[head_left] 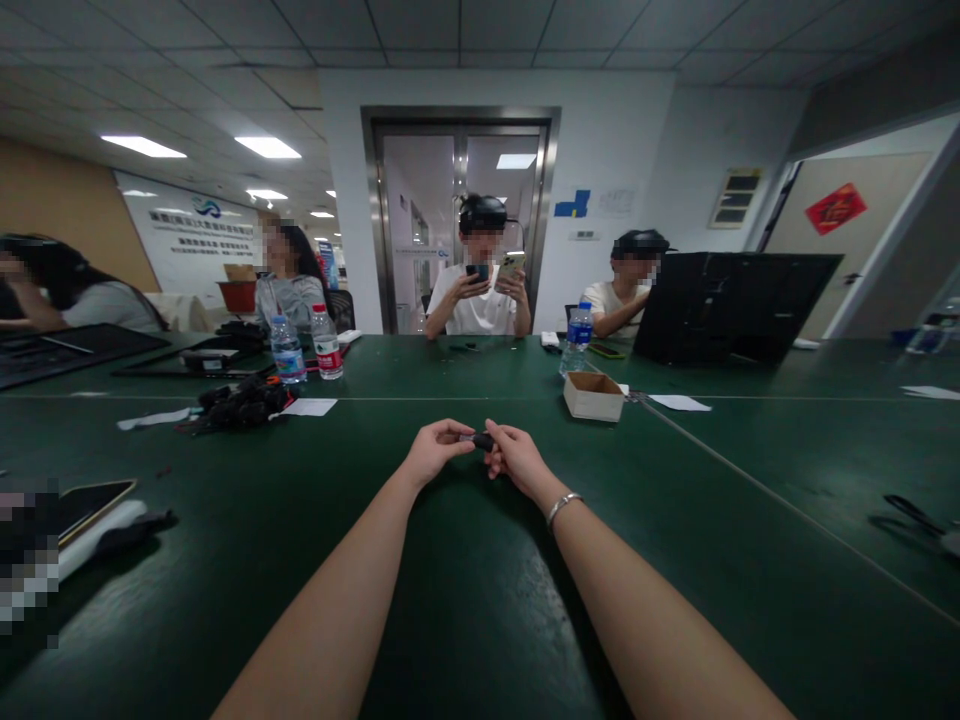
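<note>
Both my hands meet above the green table (480,600), holding one short, dark stick-like object (484,441) between them. Its left end looks grey and its right part black; its exact kind is too small to make out. My left hand (435,452) pinches the grey end between thumb and fingers. Around the black part, the thumb and fingers of my right hand (519,458) are closed, with the other fingers curled underneath. A silver bracelet (564,510) circles my right wrist.
Beyond my hands stand an open cardboard box (592,398), a water bottle (576,340) and a black monitor (735,305). Left are a black cable bundle (244,402), two bottles and a phone (97,500). Across the table, a person (480,290) holds two phones; others sit nearby.
</note>
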